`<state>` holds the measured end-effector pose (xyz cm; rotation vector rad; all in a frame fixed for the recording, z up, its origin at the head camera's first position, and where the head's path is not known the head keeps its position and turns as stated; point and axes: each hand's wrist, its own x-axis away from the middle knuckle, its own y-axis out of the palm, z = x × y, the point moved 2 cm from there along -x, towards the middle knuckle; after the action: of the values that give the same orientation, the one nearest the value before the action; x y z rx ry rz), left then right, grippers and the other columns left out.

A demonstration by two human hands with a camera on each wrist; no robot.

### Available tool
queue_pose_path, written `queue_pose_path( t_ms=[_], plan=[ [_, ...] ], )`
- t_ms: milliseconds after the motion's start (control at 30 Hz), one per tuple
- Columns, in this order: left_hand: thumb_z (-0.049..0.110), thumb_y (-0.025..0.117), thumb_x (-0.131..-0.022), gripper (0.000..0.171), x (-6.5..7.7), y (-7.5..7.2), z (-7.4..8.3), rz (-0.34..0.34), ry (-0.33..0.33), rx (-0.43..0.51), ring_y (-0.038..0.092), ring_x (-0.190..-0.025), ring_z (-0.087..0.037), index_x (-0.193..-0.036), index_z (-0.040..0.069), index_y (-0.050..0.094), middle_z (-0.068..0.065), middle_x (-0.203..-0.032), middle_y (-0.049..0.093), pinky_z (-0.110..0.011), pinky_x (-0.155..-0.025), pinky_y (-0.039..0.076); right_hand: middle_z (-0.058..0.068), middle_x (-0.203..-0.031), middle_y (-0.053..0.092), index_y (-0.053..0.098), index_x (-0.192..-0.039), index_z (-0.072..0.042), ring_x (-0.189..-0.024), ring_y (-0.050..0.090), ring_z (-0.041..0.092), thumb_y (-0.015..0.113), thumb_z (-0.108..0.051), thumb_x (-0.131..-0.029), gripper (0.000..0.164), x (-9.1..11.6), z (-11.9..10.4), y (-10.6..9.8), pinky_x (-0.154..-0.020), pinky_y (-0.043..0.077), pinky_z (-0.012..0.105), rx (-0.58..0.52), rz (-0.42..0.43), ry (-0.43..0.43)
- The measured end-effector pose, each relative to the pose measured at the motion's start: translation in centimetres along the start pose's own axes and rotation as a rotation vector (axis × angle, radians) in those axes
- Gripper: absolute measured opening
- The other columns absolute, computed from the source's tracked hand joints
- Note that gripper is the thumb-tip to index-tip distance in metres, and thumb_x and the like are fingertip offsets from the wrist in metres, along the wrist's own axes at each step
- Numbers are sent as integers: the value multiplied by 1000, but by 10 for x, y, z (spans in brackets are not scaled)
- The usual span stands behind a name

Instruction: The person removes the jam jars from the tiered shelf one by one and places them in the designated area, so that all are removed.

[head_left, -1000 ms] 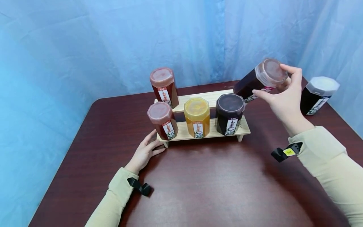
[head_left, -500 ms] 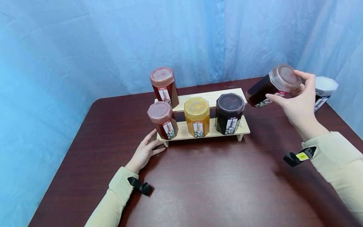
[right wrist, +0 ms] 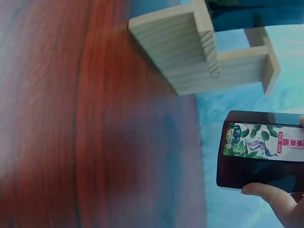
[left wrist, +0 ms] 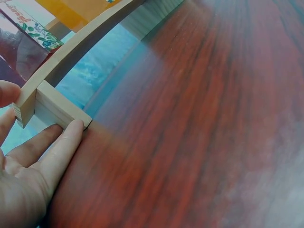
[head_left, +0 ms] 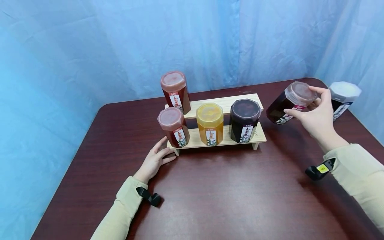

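In the head view, my right hand [head_left: 319,115] grips a tilted dark jar [head_left: 285,108] with a pale lid, to the right of the two-tier wooden rack [head_left: 196,138]. In the right wrist view the jar's label [right wrist: 260,141] shows a plant print, and the jar looks clear of the table. My left hand [head_left: 153,165] rests at the rack's left end. Its extended fingers [left wrist: 66,145] touch the rack's leg [left wrist: 59,104]. On the lower tier stand a red jar [head_left: 174,130], a yellow jar [head_left: 210,125] and a dark jar [head_left: 244,123]. Another red jar [head_left: 175,95] stands on the upper tier.
A white-lidded dark jar [head_left: 343,98] stands at the far right, partly hidden behind my right hand. Blue curtains [head_left: 192,43] hang behind and beside the dark red-brown table [head_left: 216,196].
My right hand has carried the dark jar rightward, away from the rack's upper tier, and then lowered it. My left hand and the racked jars have stayed in place.
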<state>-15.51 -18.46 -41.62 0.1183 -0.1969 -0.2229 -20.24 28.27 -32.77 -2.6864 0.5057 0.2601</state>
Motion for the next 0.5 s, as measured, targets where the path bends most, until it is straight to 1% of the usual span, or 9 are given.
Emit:
queue_pose_path(
  t_ms=[100, 167, 300, 500],
  plan=[
    [8, 39, -99, 59, 0, 0, 1, -1, -1, -3, 56, -109, -17, -152, 9, 15, -25, -141, 33, -46, -99, 47, -15, -120, 43, 29, -137, -29, -106, 49, 1, 80, -15, -74, 83, -1, 6, -3, -72, 41, 0, 42, -26, 33],
    [8, 39, -99, 59, 0, 0, 1, -4, -1, -4, 56, -110, -18, -152, 9, 14, -25, -142, 33, -47, -99, 47, -13, -123, 44, 29, -138, -29, -107, 48, 0, 80, -17, -75, 82, -2, 10, -4, -72, 41, 0, 65, -32, 44],
    [8, 39, -99, 59, -1, 0, 1, -9, -2, -1, 56, -111, -18, -152, 9, 14, -25, -143, 32, -47, -99, 46, -6, -125, 47, 29, -139, -28, -104, 48, -3, 80, -20, -75, 83, -3, 18, -7, -71, 39, -1, 127, -34, 45],
    [8, 39, -99, 59, 1, 0, 1, -6, -6, -1, 55, -113, -20, -152, 9, 14, -25, -143, 32, -47, -100, 46, 6, -130, 43, 27, -142, -26, -102, 45, -5, 79, -26, -75, 85, -5, 28, -13, -70, 36, 0, 221, -43, 36]
  ],
)
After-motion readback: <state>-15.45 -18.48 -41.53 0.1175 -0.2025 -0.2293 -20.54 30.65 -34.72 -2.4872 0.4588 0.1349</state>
